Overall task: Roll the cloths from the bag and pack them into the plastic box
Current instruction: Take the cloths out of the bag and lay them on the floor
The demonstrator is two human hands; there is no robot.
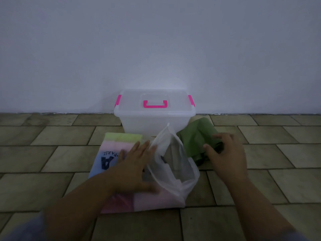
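Two bare hands reach forward over a tiled floor in dim light. The left hand (134,164) lies flat and open, fingers spread, palm down on a pastel cloth (114,153); its fingertips touch the near side of a thin white plastic bag (173,171), and it grips nothing. The right hand (225,153) rests on a green cloth (196,136), fingers curled over the cloth's rolled near end, where the fabric looks darker; the thumb presses on the roll from the left, so the hand is partly closed around it.

Under the left hand, the pastel cloth spreads flat on the floor; it fades from pale green at its far edge through pink to pale blue, and dark printed letters show just left of the hand, upside down from this viewpoint; a pink part of it runs back beneath the forearm. Between the two hands, the bag stands crumpled with its mouth open; one handle sticks up at its far side, and something dark shows through its thin wall, too dim to identify. Under and beyond the right hand, the green cloth stretches away, its far end lying just beside the box.

Beyond both hands, past the bag, a clear plastic box (154,120) sits against a plain white wall (156,40); its lid (132,105) is on, with a bright pink handle (155,104) on top and pink clips at each end. The floor (52,153) is laid with greenish-grey rectangular tiles.
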